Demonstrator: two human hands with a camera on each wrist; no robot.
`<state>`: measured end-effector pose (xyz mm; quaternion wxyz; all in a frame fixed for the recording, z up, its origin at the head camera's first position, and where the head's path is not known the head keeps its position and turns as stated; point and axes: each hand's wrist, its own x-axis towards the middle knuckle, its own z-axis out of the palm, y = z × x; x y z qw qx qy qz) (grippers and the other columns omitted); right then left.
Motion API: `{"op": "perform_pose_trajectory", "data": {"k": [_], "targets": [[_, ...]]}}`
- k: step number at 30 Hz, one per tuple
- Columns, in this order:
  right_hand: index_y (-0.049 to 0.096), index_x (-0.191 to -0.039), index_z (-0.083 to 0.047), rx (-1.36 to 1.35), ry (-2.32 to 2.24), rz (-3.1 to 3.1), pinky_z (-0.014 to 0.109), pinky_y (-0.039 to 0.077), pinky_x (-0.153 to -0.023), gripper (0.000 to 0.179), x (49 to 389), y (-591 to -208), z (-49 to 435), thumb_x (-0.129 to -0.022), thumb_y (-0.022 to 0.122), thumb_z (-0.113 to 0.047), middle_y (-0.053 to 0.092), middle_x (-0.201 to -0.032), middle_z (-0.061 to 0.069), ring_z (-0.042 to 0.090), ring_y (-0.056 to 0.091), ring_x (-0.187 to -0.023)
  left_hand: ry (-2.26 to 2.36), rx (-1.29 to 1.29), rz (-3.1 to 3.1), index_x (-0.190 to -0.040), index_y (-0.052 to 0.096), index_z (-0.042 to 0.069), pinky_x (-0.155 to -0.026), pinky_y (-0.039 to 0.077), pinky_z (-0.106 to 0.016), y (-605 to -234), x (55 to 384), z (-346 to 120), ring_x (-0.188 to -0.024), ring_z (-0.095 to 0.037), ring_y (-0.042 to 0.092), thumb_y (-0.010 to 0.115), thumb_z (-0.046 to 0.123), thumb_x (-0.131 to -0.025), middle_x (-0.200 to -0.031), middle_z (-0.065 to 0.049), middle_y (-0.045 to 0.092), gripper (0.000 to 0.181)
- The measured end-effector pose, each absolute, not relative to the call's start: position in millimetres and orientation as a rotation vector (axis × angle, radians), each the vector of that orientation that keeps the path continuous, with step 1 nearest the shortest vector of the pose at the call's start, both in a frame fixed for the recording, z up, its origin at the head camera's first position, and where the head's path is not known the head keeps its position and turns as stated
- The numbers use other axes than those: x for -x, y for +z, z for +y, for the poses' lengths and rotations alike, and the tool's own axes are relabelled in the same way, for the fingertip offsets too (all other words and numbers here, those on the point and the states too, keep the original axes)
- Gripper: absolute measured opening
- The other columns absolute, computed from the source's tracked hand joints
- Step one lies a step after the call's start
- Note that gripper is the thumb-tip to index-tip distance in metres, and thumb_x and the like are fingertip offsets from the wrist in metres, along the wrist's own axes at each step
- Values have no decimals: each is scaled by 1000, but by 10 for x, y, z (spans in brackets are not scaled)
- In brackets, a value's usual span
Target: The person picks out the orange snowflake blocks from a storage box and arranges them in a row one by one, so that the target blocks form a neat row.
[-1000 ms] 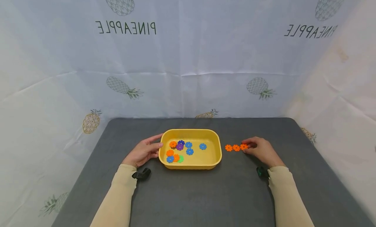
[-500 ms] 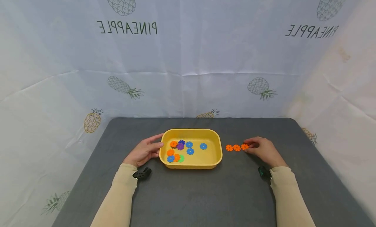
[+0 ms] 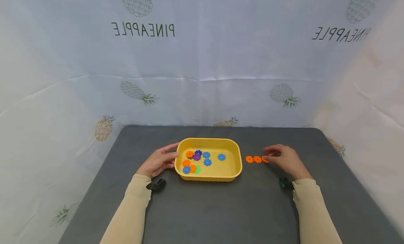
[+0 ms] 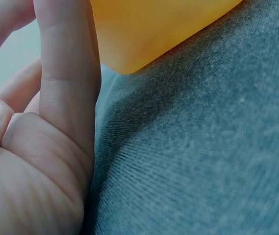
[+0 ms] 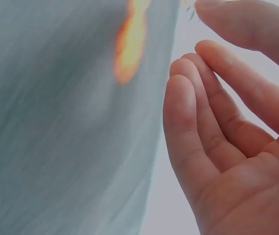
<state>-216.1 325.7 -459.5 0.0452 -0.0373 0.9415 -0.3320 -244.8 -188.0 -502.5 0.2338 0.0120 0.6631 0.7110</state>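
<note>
Left hand (image 3: 159,162) grips yellow tray (image 3: 222,169) by its left edge. Right hand (image 3: 288,161), thumb and fingers parted, at orange disc row (image 3: 257,159) on table (image 3: 214,212), just off tray's right edge.

Between the sleeves (image 3: 127,210), the near bench (image 3: 221,212) offers wide passage. Ahead, the yellow tray (image 3: 219,170) blocks the middle, the left grip (image 3: 159,162) bars its left side, and orange flower discs (image 3: 257,159) nearly fill the gap before the right grip (image 3: 288,160).

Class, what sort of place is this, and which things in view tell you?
Probably a makeshift tabletop workspace: a grey table, pineapple-print cloth hanging behind it, and a yellow tray of small flower-shaped pieces.
</note>
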Motion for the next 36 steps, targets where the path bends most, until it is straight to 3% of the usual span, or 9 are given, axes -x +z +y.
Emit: {"op": "perform_pose_trajectory", "data": {"k": [12, 20, 26, 31, 36], "targets": [[74, -136, -12, 647, -899, 2743, 49, 61, -103, 35, 2649, -3923, 1947, -102, 77, -15, 73, -132, 13, 28, 69, -117, 1960, -46, 1816, -165, 48, 25, -76, 65, -24, -5047, 2467, -1869, -78, -14, 69, 80, 30, -101, -109, -6, 75, 72], [72, -142, -10, 941, -657, 2574, 43, 60, -108, 41, 2787, -4029, 1020, -101, 76, -13, 73, -139, 9, 27, 70, -125, 1984, -44, 1788, -162, 52, 26, -74, 64, -24, -5033, 2464, -1895, -76, -14, 67, 81, 28, -100, -101, -6, 74, 68], [69, -147, -13, 975, -548, 2515, 42, 59, -108, 46, 2831, -4225, 692, -101, 78, -16, 72, -141, 7, 25, 70, -127, 1997, -85, 1771, -163, 50, 23, -72, 64, -22, -5008, 2455, -1905, -76, -13, 68, 77, 26, -103, -99, -5, 73, 66], [73, -137, -13, 996, -502, 2514, 34, 62, -96, 35, 2850, -4339, 579, -102, 77, -14, 77, -123, 2, 17, 72, -105, 1998, -94, 1755, -163, 50, 22, -72, 63, -22, -5001, 2451, -1901, -75, -12, 67, 76, 23, -104, -96, -3, 73, 65], [78, -115, -13, 1053, -448, 2568, 30, 55, -80, 14, 2855, -4427, 485, -101, 78, -14, 70, -94, -3, 15, 60, -79, 1996, -86, 1752, -162, 51, 21, -73, 63, -23, -5001, 2444, -1917, -76, -13, 69, 76, 22, -103, -100, -5, 75, 64]]}}
